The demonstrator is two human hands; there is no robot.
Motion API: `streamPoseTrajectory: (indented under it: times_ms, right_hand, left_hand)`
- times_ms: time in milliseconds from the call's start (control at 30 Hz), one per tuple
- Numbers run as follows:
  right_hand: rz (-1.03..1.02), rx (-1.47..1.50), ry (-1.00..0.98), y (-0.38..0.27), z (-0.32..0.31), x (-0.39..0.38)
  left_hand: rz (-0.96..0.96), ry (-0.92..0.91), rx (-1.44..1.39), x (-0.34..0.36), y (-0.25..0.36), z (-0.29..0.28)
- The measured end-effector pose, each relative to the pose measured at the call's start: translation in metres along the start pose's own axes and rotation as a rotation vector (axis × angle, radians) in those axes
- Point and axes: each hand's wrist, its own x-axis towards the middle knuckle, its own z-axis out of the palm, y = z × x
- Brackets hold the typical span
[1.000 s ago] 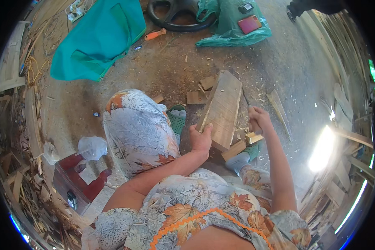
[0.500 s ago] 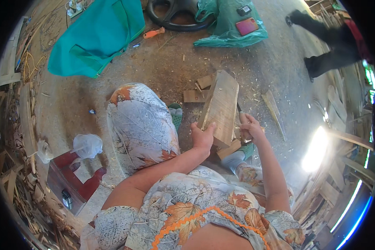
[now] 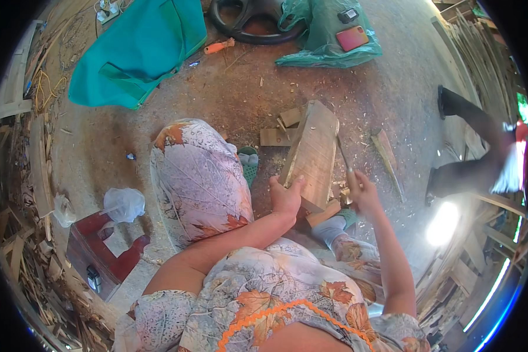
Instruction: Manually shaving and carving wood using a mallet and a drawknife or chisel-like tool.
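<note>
A thick block of wood point(image 3: 314, 155) stands tilted in front of me, its upper end leaning away. My left hand point(image 3: 286, 195) clasps its lower left edge, thumb on the near face. In my right hand point(image 3: 365, 193) is a knife-like tool point(image 3: 344, 154) with a wooden handle and a narrow metal blade; its exact kind is unclear. The blade runs up along the block's right side, its tip close to the edge. Smaller wood pieces point(image 3: 274, 137) lie behind the block, and another offcut point(image 3: 324, 213) sits under its near end.
Wood chips litter the floor. A wedge-shaped wood piece point(image 3: 387, 161) lies to the right. Farther off are an orange-handled tool point(image 3: 219, 46), a teal bag point(image 3: 138, 56), a steering wheel point(image 3: 255, 38) and a phone point(image 3: 352, 39) on green plastic. Another person's legs point(image 3: 475, 141) are at the right.
My right hand has shifted slightly right and down with the tool, whose blade now angles away from the block. The other person has stepped nearer along the right side.
</note>
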Motion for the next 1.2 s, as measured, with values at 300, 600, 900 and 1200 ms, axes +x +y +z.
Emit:
streamPoseTrajectory:
  times_ms: [300,600,900,1200]
  right_hand:
    - [0.112,-0.065,-0.062,-0.008,-0.015,0.001]
    - [0.003,0.05,0.01,-0.012,-0.034,0.069]
    - [-0.006,-0.1,-0.1,-0.029,-0.034,0.009]
    - [-0.049,-0.132,-0.051,-0.016,-0.036,0.032]
  left_hand:
    - [0.014,0.031,0.003,0.003,-0.001,-0.003]
    - [0.013,-0.016,0.068,0.0,-0.004,0.011]
    - [0.005,0.005,0.011,0.0,0.005,-0.003]
    - [0.001,-0.005,0.045,-0.002,0.005,0.007]
